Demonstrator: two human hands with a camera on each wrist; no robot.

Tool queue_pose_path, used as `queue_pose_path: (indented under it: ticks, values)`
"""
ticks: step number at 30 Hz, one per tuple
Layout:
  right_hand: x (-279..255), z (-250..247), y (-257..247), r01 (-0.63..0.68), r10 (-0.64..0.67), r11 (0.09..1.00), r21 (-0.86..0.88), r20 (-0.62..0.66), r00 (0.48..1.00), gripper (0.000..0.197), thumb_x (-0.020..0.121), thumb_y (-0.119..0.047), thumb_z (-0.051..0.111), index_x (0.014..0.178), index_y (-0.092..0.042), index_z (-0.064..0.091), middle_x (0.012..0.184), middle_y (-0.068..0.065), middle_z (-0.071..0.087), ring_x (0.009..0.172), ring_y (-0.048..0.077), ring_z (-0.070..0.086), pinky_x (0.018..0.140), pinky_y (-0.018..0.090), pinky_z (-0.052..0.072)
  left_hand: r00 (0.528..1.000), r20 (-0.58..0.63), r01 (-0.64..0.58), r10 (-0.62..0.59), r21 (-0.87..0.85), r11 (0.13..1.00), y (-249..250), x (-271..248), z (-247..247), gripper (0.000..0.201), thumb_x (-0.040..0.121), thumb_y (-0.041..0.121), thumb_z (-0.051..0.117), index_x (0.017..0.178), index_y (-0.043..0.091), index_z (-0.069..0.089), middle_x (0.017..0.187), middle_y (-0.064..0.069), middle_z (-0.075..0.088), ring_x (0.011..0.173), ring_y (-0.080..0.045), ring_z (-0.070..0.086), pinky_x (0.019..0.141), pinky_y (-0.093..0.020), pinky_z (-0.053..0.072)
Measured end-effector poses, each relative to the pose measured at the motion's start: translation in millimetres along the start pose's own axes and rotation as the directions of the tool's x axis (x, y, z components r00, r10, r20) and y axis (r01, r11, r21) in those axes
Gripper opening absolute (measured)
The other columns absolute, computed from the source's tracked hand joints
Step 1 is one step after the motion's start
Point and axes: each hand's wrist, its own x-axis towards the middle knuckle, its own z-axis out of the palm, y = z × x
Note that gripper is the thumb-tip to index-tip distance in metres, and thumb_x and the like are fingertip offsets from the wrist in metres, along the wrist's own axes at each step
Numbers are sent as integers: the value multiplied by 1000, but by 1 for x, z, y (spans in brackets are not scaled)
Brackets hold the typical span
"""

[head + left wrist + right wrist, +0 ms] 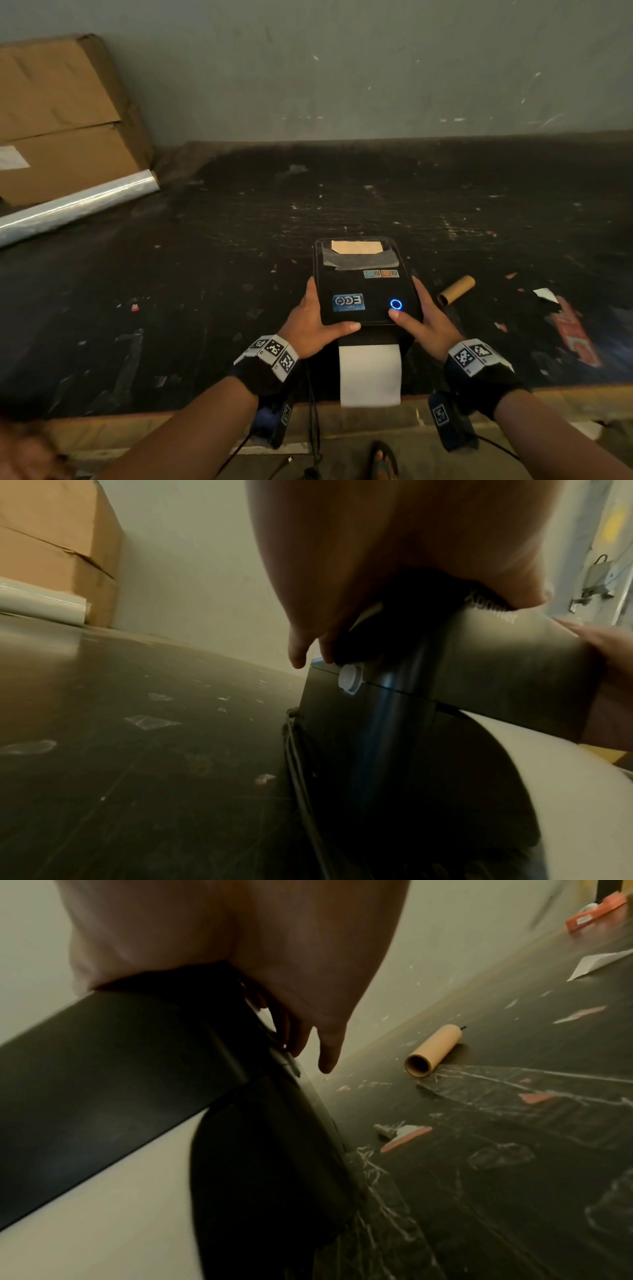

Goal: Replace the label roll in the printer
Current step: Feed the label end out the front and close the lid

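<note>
The black label printer (363, 284) sits near the table's front edge, a blue ring light (396, 304) glowing on its lid. White label paper (370, 373) hangs out of its front. My left hand (313, 320) grips the lid's left side, thumb laid across the front edge; the fingers (298, 653) reach down the side of the printer (496, 669). My right hand (428, 322) grips the right side, thumb beside the light, fingers (329, 1053) down the side. An empty cardboard core (457, 290) (433, 1050) lies to the right. Whether the lid is latched is unclear.
A large cardboard box (65, 120) and a roll of clear film (78, 205) stand at the back left. A paper scrap (546, 294) and red packaging (575, 332) lie at the right. A cable (298, 764) runs down the printer's left side. The dark tabletop (239, 274) carries tape bits.
</note>
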Motion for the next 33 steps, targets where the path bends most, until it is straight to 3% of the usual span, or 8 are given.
queue_pose_path:
  ticks: [5,10,16,21,25,33]
  values:
    - [0,1,1,3,-3,1000,18,-7,1000,95,82,-43,61,147,-31,-6,157,6,18,141,29,25,111,46,26,1000,-2,-17,17,-34,999,0,0,1,137,50,68,72,150,27,-12,160,-3,17,145,-22,24,116,-48,29]
    - [-1,2,0,-2,2,999,35,-7,1000,94,82,-43,62,147,-31,-5,157,5,18,141,29,25,110,46,28,1000,2,-23,23,-47,999,-2,2,1,137,46,72,72,149,30,-10,159,-1,20,144,-20,27,115,-48,31]
    - [0,2,0,4,-3,1000,30,-7,1000,94,82,-44,62,147,-32,-5,157,4,18,142,27,24,111,45,25,999,-15,-44,44,-48,998,-5,4,2,130,56,61,75,150,28,-9,159,-1,20,144,-20,26,116,-48,30]
    - [0,2,1,6,-5,999,33,-12,1000,93,82,-43,61,147,-32,-5,158,4,18,142,27,23,111,44,25,998,-25,-54,53,-59,997,-7,5,3,131,51,66,73,150,31,-5,159,1,21,144,-19,27,115,-47,30]
    - [0,2,2,17,-16,999,42,-11,1000,92,83,-41,61,147,-31,-5,157,4,18,142,27,24,111,43,25,995,-40,-90,87,-80,993,-8,6,3,121,62,52,78,150,30,-2,158,1,23,143,-18,28,115,-45,30]
    - [1,3,6,51,-49,997,65,-40,998,90,84,-37,62,148,-30,-1,155,4,24,139,24,30,108,37,27,993,-52,-114,109,-97,989,-10,7,4,125,51,64,74,148,34,2,156,3,27,141,-14,32,114,-45,34]
